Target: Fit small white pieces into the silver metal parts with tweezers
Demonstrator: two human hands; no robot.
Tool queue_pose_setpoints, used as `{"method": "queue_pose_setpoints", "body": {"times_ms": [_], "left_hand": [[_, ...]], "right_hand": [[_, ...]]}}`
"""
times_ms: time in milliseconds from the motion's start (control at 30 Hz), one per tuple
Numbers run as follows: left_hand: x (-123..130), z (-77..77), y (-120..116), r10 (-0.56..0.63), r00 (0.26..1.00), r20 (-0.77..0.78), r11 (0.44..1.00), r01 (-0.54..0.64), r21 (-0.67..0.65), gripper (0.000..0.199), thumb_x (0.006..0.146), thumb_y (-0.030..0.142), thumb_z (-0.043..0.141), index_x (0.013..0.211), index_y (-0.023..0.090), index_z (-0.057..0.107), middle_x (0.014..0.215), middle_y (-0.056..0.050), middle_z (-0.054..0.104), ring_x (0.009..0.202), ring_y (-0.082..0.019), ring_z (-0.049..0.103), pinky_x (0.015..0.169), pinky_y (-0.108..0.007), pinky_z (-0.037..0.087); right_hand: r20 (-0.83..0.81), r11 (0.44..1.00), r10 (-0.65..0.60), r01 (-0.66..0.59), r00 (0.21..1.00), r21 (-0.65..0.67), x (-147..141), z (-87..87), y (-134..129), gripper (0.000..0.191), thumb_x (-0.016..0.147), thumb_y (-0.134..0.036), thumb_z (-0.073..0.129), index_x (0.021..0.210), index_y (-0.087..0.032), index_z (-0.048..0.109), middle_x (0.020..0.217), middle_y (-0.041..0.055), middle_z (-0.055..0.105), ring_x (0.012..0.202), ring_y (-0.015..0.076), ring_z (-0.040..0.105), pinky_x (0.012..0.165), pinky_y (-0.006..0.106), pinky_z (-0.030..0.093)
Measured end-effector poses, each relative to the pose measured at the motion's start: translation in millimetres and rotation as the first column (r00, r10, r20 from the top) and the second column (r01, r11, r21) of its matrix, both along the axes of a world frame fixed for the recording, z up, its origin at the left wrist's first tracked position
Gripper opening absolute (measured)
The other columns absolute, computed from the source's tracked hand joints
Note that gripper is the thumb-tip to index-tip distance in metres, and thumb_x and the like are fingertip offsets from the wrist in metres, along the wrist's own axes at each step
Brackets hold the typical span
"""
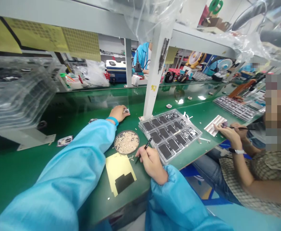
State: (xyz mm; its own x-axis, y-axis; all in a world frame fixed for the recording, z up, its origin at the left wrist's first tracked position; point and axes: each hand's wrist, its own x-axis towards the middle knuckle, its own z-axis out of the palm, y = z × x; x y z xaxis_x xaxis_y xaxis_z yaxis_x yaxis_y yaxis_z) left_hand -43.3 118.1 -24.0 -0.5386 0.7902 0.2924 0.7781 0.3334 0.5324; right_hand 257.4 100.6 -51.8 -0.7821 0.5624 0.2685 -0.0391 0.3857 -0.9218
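Note:
My left hand [119,113] reaches far over the green surface, its fingers closed around a small white-edged electronic part [126,111]. A blue band circles that wrist. My right hand [152,162] pinches black tweezers [146,146], tips pointing down near a few loose pale bits. Between my arms sits a round dish [115,148] heaped with tiny beige pieces. Just below it lies a yellow sheet [114,163] with a black piece on its lower part. To the right of the dish, a clear plastic tray [168,159] holds dark flat screen-like parts in rows.
A white post [152,93] rises behind the tray. Stacked clear trays [12,96] stand at the left. More small parts [64,141] lie on the green surface. At right, a co-worker's hands [232,131] work above a white label sheet [212,128].

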Motion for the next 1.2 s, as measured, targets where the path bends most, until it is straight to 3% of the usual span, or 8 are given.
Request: {"method": "queue_pose_setpoints", "body": {"times_ms": [133,300,400,500,600,767,900,1200], "left_hand": [[22.2,1.7,-55.8,0.011,0.999,-0.047,0.995,-0.006,0.103,0.041,0.083,0.031,0.074,0.119,0.016,0.061,0.114,-0.012,0.068,0.106,-0.028,0.064,0.099,-0.042,0.048],[79.0,6.1,-128.4,-0.006,1.0,-0.03,0.981,0.012,0.195,0.045,0.086,0.031,0.072,0.128,0.023,0.059,0.128,-0.006,0.065,0.118,-0.023,0.061,0.104,-0.035,0.045],[108.1,3.9,-160.2,-0.005,0.981,0.196,0.974,-0.04,0.222,0.036,0.083,0.036,0.074,0.116,0.025,0.067,0.114,-0.005,0.072,0.105,-0.024,0.066,0.095,-0.037,0.051],[124.8,-3.0,-180.1,-0.023,0.839,0.543,0.962,-0.128,0.24,0.036,0.074,0.042,0.082,0.098,0.02,0.066,0.091,-0.004,0.073,0.083,-0.021,0.069,0.078,-0.035,0.056],[131.9,-9.2,-189.1,-0.048,0.705,0.707,0.965,-0.151,0.215,0.038,0.068,0.04,0.086,0.085,0.019,0.059,0.08,-0.001,0.07,0.074,-0.018,0.068,0.069,-0.03,0.056],[138.5,-5.8,-192.3,-0.071,0.611,0.788,0.978,-0.112,0.176,0.035,0.073,0.041,0.082,0.091,0.019,0.061,0.084,-0.002,0.071,0.074,-0.016,0.069,0.069,-0.027,0.058],[146.2,-2.2,-194.3,-0.068,0.537,0.841,0.987,-0.086,0.136,0.038,0.076,0.046,0.079,0.099,0.018,0.066,0.085,-0.004,0.073,0.073,-0.018,0.07,0.061,-0.027,0.058],[150.8,-21.2,-191.3,-0.075,0.604,0.794,0.994,-0.017,0.107,0.031,0.082,0.043,0.073,0.099,0.017,0.067,0.086,-0.004,0.073,0.076,-0.017,0.069,0.068,-0.027,0.055]], "right_hand": [[-0.012,0.986,0.0,-0.002,1.0,-0.165,-1.4,-2.5,-3.5,0.028,0.094,-0.044,0.059,0.086,-0.018,0.064,0.065,-0.0016,0.058,0.052,0.0104,0.05,0.05,0.024,0.04],[-0.056,0.978,0.076,-0.086,0.995,-0.189,-0.6,-5.2,-5.0,0.015,0.091,-0.034,0.065,0.095,-0.019,0.064,0.081,0.0019,0.065,0.062,0.0121,0.057,0.055,0.024,0.047],[-0.051,0.977,0.136,-0.142,0.989,-0.157,0.7,-4.0,-4.7,0.014,0.092,-0.033,0.064,0.094,-0.019,0.068,0.088,0.004,0.067,0.068,0.013,0.06,0.056,0.024,0.048],[-0.056,0.97,0.213,-0.218,0.975,-0.105,1.4,-1.2,-5.9,0.014,0.091,-0.031,0.065,0.09,-0.019,0.07,0.095,0.0065,0.068,0.08,0.0157,0.064,0.062,0.025,0.052],[-0.033,0.957,0.265,-0.267,0.964,-0.117,1.1,-0.7,-8.1,0.013,0.09,-0.03,0.068,0.09,-0.018,0.07,0.093,0.0062,0.07,0.083,0.0167,0.067,0.072,0.028,0.056],[0.006,0.94,0.287,-0.28,0.958,-0.194,-1.5,-4.6,-10.2,0.015,0.087,-0.03,0.07,0.094,-0.018,0.066,0.09,0.0042,0.07,0.077,0.0154,0.069,0.074,0.029,0.058],[0.062,0.948,0.299,-0.289,0.952,-0.136,-3.2,-3.6,-10.0,0.013,0.087,-0.029,0.069,0.092,-0.018,0.066,0.086,0.0033,0.07,0.076,0.0152,0.069,0.074,0.029,0.058],[0.077,0.942,0.335,-0.332,0.939,-0.049,-1.2,-0.6,-10.4,0.011,0.089,-0.027,0.067,0.095,-0.019,0.067,0.09,0.0029,0.071,0.081,0.0149,0.067,0.077,0.029,0.057]]}}
